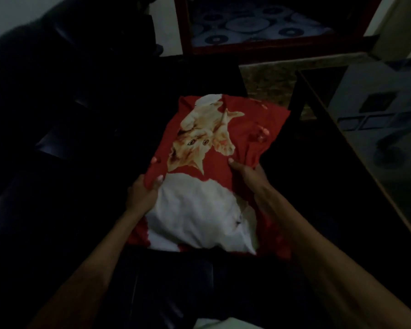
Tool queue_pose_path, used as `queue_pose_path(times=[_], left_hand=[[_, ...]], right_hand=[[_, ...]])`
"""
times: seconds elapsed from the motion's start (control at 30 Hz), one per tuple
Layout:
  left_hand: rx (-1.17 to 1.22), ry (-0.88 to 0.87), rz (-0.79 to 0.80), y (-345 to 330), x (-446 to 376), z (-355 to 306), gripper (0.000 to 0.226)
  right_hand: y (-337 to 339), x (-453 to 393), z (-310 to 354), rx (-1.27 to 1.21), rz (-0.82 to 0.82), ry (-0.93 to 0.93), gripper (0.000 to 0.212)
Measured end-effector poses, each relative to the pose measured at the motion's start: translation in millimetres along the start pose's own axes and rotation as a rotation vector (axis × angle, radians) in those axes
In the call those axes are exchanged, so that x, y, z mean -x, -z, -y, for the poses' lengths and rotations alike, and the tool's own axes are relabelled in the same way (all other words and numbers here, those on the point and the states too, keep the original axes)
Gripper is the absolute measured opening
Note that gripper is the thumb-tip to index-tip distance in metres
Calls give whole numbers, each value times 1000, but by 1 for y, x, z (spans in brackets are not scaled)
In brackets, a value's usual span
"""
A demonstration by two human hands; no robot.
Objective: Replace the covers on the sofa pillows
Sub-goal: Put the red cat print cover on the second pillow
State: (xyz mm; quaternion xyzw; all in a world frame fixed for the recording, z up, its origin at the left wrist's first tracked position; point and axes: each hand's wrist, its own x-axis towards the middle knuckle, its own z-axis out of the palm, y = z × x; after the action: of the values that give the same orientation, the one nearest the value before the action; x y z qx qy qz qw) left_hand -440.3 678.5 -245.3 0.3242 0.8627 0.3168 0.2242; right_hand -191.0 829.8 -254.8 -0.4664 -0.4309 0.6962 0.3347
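Observation:
A red pillow cover [237, 129] with an orange kitten print lies on a dark sofa seat [105, 162] in front of me. A white pillow [195, 214] sticks out of the cover's near, open end, about half inside. My left hand [141, 193] grips the cover's left edge, thumb on top. My right hand [247, 173] holds the bunched right edge of the cover, with its thumb on the red fabric.
The room is dim. A dark sofa back [33, 79] rises at the left. A dark-framed glass table [365, 138] stands close on the right. A patterned rug [247, 24] lies beyond, under a red-brown frame.

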Motion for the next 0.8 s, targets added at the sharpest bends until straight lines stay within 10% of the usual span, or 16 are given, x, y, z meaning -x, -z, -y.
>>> queue_pose_path(times=[0.17, 0.3, 0.67, 0.8], left_hand=[[-13, -28, -33, -2, 34, 33, 54], [13, -175, -248, 0, 27, 27, 27], [-192, -355, -361, 38, 0, 4, 25], [-171, -549, -183, 34, 7, 20, 28]], right_hand=[[29, -6, 9, 65, -160, -15, 50], [47, -1, 1, 482, -497, 308, 55], [1, 6, 12, 1245, -39, 675, 20], [-8, 18, 17, 1366, 72, 678, 43]])
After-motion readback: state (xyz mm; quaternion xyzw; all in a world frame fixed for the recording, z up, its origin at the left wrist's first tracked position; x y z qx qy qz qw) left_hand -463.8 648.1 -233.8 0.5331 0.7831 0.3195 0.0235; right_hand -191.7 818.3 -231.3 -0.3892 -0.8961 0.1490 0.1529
